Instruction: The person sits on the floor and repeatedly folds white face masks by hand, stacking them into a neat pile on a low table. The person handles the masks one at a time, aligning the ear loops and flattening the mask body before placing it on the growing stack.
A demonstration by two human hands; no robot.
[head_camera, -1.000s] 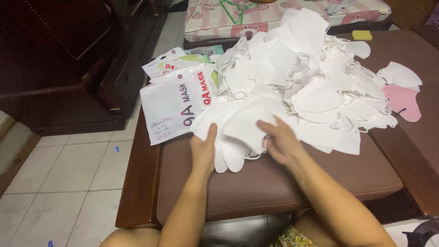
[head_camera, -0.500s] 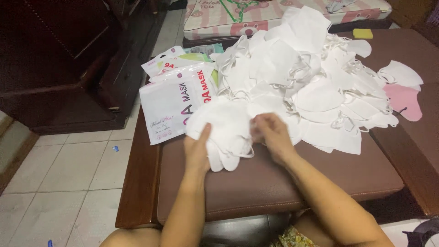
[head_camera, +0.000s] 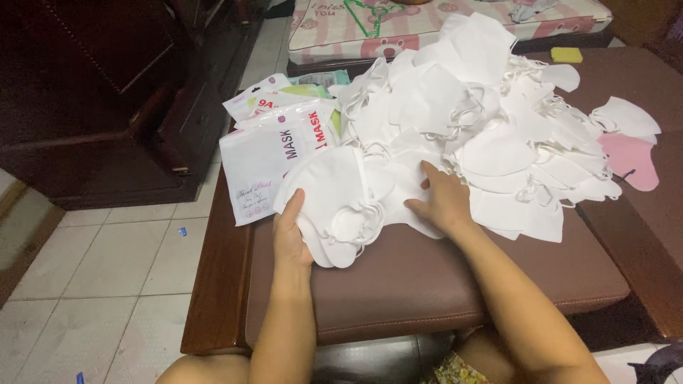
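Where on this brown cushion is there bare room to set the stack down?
Free: the brown cushion's near strip, between the forearms and right of them. Crowded: the heap of white face masks across the far half, and the white printed pouches beside the left hand.

Bare brown surface [head_camera: 427, 284] lies open below the hands, while the heap of white masks [head_camera: 491, 121] blocks ahead and printed packets [head_camera: 267, 163] crowd the left.

Low wooden-framed table w/ brown cushioned top [head_camera: 441, 284] carried a big heap of white folded face masks [head_camera: 484, 121], flat white printed mask packets [head_camera: 263, 156] at its left edge, one pink mask [head_camera: 633, 160] far right.
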